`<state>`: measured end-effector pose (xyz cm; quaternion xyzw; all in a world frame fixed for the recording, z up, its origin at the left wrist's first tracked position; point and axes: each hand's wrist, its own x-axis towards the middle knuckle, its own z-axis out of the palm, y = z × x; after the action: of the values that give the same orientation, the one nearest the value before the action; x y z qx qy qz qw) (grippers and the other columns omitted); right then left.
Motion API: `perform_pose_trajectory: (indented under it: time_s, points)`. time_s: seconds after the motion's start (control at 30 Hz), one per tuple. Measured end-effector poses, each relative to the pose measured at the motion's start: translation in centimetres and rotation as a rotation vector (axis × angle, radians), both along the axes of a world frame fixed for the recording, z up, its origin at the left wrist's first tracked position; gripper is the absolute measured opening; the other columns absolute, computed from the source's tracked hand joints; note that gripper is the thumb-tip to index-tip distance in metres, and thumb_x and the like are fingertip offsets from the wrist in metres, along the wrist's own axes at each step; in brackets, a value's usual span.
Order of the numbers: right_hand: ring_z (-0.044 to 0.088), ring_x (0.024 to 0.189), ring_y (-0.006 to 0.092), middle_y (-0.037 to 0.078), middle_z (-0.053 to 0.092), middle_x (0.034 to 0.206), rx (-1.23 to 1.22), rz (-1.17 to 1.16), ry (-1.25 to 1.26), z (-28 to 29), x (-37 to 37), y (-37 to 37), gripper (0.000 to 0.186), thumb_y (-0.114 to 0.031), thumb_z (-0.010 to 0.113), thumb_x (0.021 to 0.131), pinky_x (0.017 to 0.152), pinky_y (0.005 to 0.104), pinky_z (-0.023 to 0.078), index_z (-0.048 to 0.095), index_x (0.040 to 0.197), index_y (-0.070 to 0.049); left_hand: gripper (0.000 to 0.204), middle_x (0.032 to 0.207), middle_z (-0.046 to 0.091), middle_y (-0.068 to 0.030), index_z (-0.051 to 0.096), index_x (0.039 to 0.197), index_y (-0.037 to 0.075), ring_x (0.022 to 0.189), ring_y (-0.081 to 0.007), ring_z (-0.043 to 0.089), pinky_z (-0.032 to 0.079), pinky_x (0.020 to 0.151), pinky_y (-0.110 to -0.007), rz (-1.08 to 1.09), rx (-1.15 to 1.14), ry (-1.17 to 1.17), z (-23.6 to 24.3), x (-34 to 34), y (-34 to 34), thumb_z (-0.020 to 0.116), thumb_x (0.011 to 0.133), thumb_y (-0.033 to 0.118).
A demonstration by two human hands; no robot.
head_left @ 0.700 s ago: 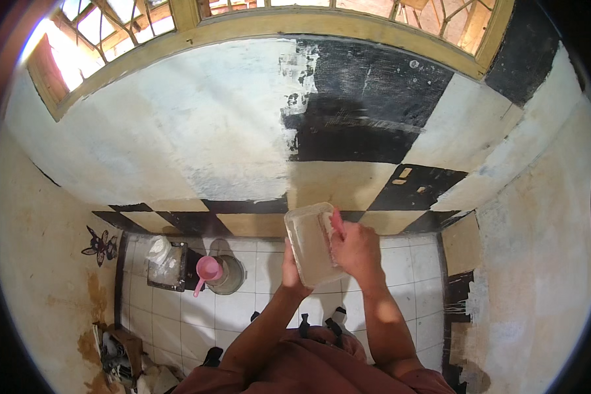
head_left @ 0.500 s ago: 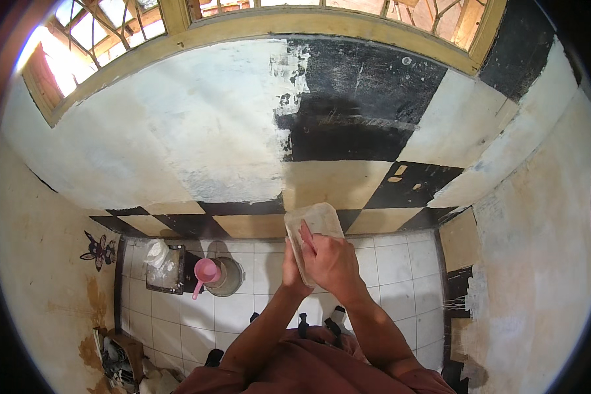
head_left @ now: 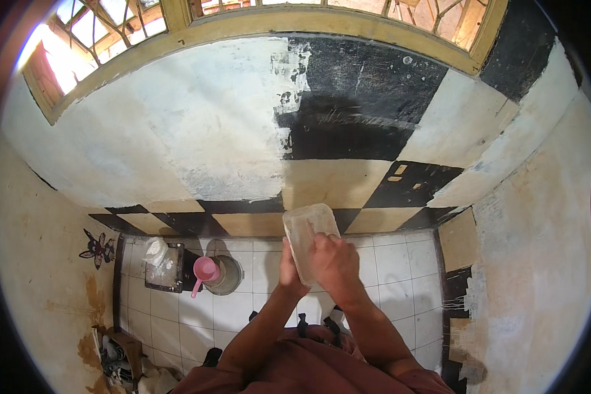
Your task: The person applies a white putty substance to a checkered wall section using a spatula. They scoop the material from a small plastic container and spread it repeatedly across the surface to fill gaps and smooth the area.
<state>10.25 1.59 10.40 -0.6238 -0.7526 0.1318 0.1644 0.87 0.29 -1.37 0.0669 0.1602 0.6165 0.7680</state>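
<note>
My left hand grips the left side of a translucent, off-white plastic tray, held up before me over the tiled floor. My right hand is over the inside of the tray, fingers closed on a pink-handled tool, mostly hidden by the hand and hard to make out. Ahead is a wall with black, cream and white patches, some with ragged painted edges.
A pink dipper rests on a round grey container, beside a dark square stand holding a white bag. A wooden box with clutter lies at lower left. Side walls bound both sides; a yellow window frame is above.
My right hand and the pink tool have moved left across the tray, from its right side toward its middle. My left hand still holds the tray.
</note>
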Motion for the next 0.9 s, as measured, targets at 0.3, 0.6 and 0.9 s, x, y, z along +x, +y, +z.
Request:
perform_pose_trajectory:
  time_s: [0.3, 0.6, 0.9]
  points:
    - [0.068, 0.077, 0.0443, 0.025, 0.068, 0.079, -0.052, 0.097, 0.225, 2.0, -0.2, 0.5, 0.025, -0.024, 0.064, 0.085, 0.072, 0.0503, 0.055, 0.069, 0.081, 0.000, 0.070, 0.145, 0.050, -0.0104, 0.038, 0.151, 0.014, 0.131, -0.0283, 0.052, 0.041, 0.111, -0.045, 0.031, -0.039, 0.048, -0.4, -0.6, -0.1, 0.024, 0.103, 0.063]
    - [0.067, 0.079, 0.0444, 0.024, 0.067, 0.079, -0.072, 0.093, 0.290, -0.3, 0.9, 1.8, 0.022, -0.024, 0.066, 0.085, 0.072, 0.0489, 0.053, 0.071, 0.087, -0.003, 0.068, 0.142, 0.054, -0.0112, 0.042, 0.148, 0.011, 0.128, -0.0287, 0.054, 0.044, 0.109, -0.045, 0.029, -0.051, 0.052, -0.6, -0.4, -0.5, 0.026, 0.104, 0.060]
    - [0.067, 0.080, 0.0438, 0.024, 0.068, 0.081, 0.011, -0.038, 0.186, 1.1, 3.4, 2.4, 0.022, -0.023, 0.064, 0.087, 0.073, 0.0503, 0.054, 0.072, 0.087, -0.003, 0.069, 0.144, 0.053, -0.0100, 0.042, 0.149, 0.012, 0.129, -0.0285, 0.053, 0.043, 0.109, -0.045, 0.033, 0.012, -0.038, -0.8, -1.0, -1.3, 0.026, 0.104, 0.062]
